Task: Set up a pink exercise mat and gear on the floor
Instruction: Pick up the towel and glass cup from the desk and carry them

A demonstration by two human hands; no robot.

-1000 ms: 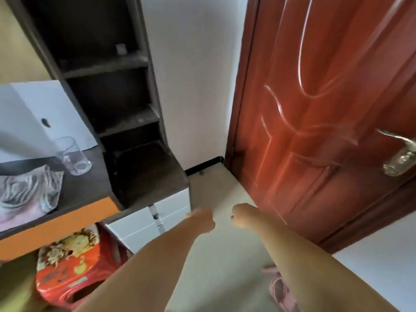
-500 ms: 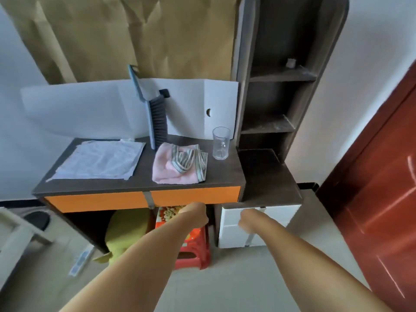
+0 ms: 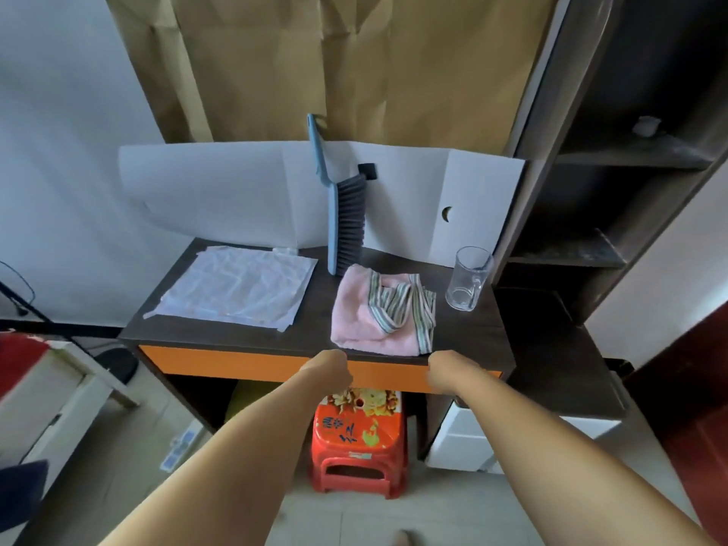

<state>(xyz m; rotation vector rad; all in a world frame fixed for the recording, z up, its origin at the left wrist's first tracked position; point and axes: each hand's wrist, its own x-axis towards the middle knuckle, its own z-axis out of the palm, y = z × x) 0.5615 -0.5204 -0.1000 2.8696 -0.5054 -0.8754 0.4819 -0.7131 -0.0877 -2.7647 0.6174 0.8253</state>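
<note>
No pink exercise mat shows in the head view. Both my arms stretch forward toward a dark desk [image 3: 465, 340] with an orange front. My left hand [image 3: 329, 370] is curled into a fist just before the desk's front edge, with nothing in it. My right hand [image 3: 443, 374] is also closed and empty, a little to the right. Right behind both hands, a folded pink towel [image 3: 362, 321] with a striped band lies on the desk.
On the desk are a white cloth [image 3: 232, 285], a blue hand brush [image 3: 342, 214] leaning on white card, and an empty glass mug [image 3: 467, 279]. A red plastic stool [image 3: 358, 439] stands under the desk. Dark shelves [image 3: 614, 199] rise at right; a red door [image 3: 693, 388] is far right.
The view has swung left from the red door to the desk. Both fists stay closed and now sit before the desk's front edge, closer to the pink towel.
</note>
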